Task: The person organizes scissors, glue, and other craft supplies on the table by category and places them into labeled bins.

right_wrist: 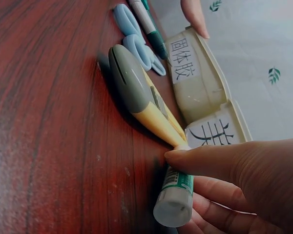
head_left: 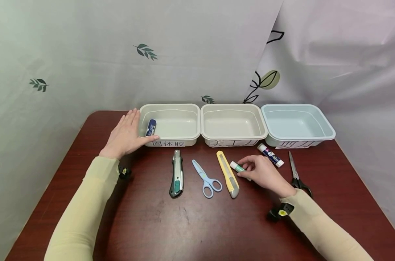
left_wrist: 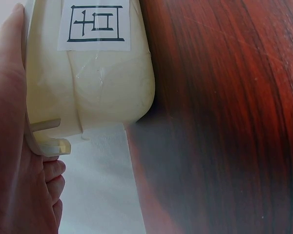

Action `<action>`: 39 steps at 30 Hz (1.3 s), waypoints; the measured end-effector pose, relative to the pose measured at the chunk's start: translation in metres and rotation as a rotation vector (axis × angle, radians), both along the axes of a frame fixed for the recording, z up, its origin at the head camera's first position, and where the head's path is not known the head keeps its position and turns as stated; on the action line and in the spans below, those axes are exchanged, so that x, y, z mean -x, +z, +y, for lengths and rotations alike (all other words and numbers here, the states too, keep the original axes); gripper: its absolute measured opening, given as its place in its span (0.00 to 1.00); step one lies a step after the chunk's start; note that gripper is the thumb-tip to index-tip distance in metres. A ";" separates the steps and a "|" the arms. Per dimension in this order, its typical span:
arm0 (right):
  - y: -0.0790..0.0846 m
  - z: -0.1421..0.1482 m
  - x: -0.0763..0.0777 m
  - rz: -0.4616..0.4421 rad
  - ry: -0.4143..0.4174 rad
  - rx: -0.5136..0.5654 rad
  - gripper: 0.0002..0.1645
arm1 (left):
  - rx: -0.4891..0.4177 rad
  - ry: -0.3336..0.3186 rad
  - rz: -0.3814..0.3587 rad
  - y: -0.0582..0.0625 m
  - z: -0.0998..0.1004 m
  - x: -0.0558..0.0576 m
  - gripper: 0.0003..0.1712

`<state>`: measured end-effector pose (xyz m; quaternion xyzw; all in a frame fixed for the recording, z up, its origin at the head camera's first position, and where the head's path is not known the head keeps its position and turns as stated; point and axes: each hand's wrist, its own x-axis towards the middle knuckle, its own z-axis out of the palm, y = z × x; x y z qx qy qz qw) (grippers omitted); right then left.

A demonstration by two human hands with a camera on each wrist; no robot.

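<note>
My left hand (head_left: pixel 124 135) rests along the left end of the left cream bin (head_left: pixel 197 123), fingers straight and thumb lying over its front rim. Inside that bin leans a dark blue glue stick (head_left: pixel 151 127). On the table, my right hand (head_left: pixel 264 172) pinches a green and white glue stick (right_wrist: pixel 177 195) between thumb and fingers. Just left of it lies a yellow utility knife (head_left: pixel 228 175). Beyond the right hand is a blue and white glue stick (head_left: pixel 271 156), and black-handled scissors (head_left: pixel 293 168) lie partly hidden behind the wrist.
Blue scissors (head_left: pixel 206 179) and a silver and green utility knife (head_left: pixel 176 175) lie left of the yellow one. A middle cream bin (head_left: pixel 234 137) and a light blue bin (head_left: pixel 298 137) continue the row. All three bins carry paper labels. A patterned curtain (head_left: pixel 184 54) hangs behind.
</note>
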<state>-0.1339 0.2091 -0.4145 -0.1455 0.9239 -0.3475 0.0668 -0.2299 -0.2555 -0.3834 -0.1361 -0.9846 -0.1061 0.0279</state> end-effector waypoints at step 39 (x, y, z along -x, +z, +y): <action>0.004 0.000 0.002 0.016 0.023 -0.020 0.14 | 0.004 0.000 -0.002 0.003 0.001 -0.002 0.72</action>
